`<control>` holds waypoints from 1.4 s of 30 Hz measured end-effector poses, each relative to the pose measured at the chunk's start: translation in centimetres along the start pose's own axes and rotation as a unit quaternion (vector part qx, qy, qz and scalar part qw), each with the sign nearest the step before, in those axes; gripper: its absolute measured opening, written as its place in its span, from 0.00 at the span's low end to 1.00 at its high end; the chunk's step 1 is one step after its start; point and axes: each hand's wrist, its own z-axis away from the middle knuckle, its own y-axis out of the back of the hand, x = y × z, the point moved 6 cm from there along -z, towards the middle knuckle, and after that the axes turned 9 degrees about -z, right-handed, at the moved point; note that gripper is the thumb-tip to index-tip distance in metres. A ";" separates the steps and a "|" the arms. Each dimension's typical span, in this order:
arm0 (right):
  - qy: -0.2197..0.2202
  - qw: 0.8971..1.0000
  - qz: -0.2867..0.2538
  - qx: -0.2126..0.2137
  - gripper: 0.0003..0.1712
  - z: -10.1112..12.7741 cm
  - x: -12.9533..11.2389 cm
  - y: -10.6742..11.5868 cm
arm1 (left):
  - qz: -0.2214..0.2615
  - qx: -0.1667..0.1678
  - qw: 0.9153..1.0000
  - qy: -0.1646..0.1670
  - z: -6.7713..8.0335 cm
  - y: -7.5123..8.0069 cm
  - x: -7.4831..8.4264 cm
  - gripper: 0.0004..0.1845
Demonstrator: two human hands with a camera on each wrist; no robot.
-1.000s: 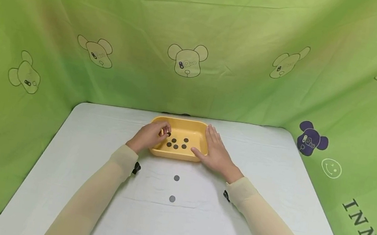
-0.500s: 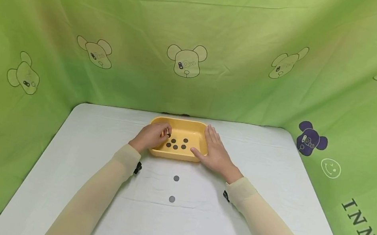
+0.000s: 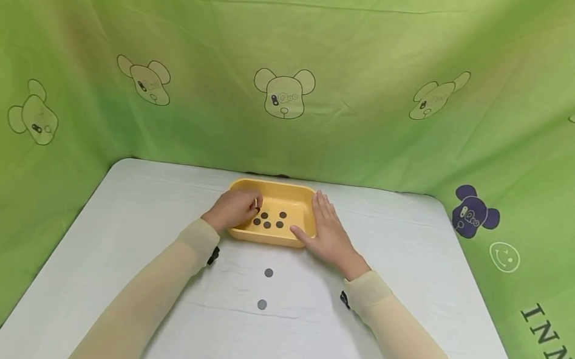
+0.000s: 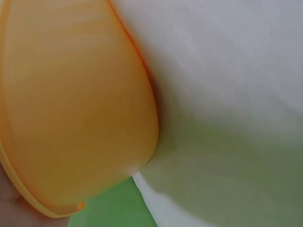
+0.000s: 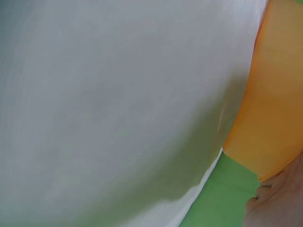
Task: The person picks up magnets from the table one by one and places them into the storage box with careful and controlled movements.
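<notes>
A yellow tray (image 3: 262,238) stands at the far middle of the white table, with several small dark round discs (image 3: 267,225) lying on its floor. My left hand (image 3: 232,207) reaches over the tray's left side and pinches one dark disc (image 3: 258,209) between thumb and fingers; most of that disc is hidden. At the right end, my right hand (image 3: 332,235) rests on the tray's rim with straight fingers, its thumb reaching over the inside. Both wrist views show mainly the tray's outer wall (image 4: 80,109) and only a little of each hand.
Two grey discs, a farther disc (image 3: 269,272) and a nearer disc (image 3: 262,304), lie on the white table (image 3: 318,355) in front of the tray. Green cloth (image 3: 347,145) with printed bear heads hangs behind the table and along both sides.
My left hand has shifted slightly right and turned over the tray, so less of the pinched disc shows. My right hand and the loose discs look unmoved.
</notes>
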 end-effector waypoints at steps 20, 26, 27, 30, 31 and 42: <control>0.011 1.000 -0.003 -0.001 0.63 0.5 0.1 -0.1 | -0.072 -0.028 0.997 0.009 0.1 -0.9 0.5 0.02; 0.019 1.000 -0.003 0.001 0.63 0.8 -0.1 0.0 | -0.082 -0.033 0.996 0.021 0.4 -0.9 0.9 0.02; 0.020 1.000 -0.003 0.002 0.63 0.9 -0.1 0.1 | -0.084 -0.034 0.996 0.022 0.5 -0.9 1.0 0.02; 0.021 1.000 -0.005 0.003 0.63 0.9 -0.3 0.1 | -0.087 -0.035 0.995 0.024 0.6 -0.8 1.1 0.03; 0.020 1.000 -0.005 0.002 0.63 0.9 -0.3 0.1 | -0.088 -0.035 0.995 0.025 0.6 -0.8 1.2 0.03; 0.022 1.000 -0.001 0.004 0.63 0.8 -0.3 0.2 | -0.093 -0.030 0.995 0.034 0.6 -0.6 1.3 0.04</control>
